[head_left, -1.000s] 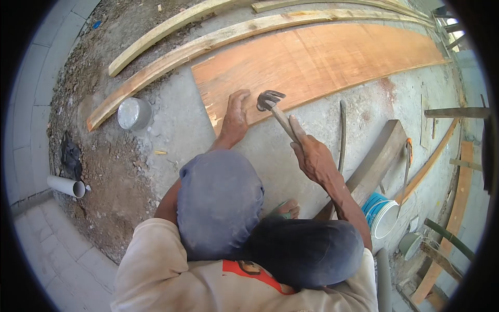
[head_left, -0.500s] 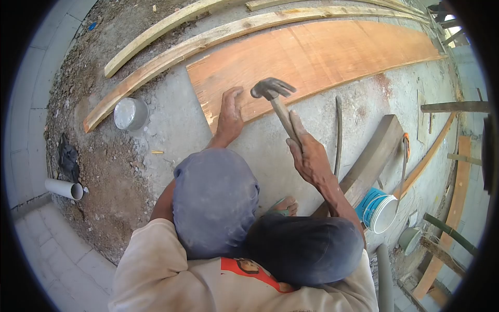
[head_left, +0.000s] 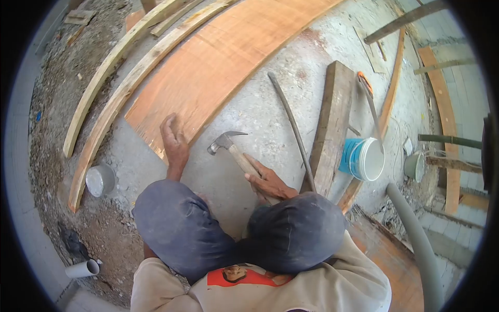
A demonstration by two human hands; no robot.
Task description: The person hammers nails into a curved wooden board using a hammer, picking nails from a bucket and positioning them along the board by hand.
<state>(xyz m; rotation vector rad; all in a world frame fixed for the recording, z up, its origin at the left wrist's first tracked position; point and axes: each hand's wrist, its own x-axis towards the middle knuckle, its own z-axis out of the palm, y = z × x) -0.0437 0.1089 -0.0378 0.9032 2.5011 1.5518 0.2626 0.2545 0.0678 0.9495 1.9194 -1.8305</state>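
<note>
A long orange-brown plywood board (head_left: 208, 62) lies on the concrete floor. My left hand (head_left: 175, 143) is at its near end, fingers apart and reaching over the splintered corner, with nothing held in them. My right hand (head_left: 267, 182) is wrapped round the wooden handle of a claw hammer (head_left: 236, 156), just above my right knee. The hammer's metal head is off the board, to the right of my left hand, with its claw pointing right.
Timber strips (head_left: 117, 104) lie left of the board. A metal rod (head_left: 293, 127), a thick beam (head_left: 331, 119), an orange-handled saw (head_left: 370, 99) and a blue-white bucket (head_left: 362, 158) are on the right. A grey container (head_left: 100, 180) and white pipe (head_left: 82, 269) are on the left.
The view has turned toward the right. My right hand has lowered the hammer from over the board toward my right knee. My left hand remains at the board's near end.
</note>
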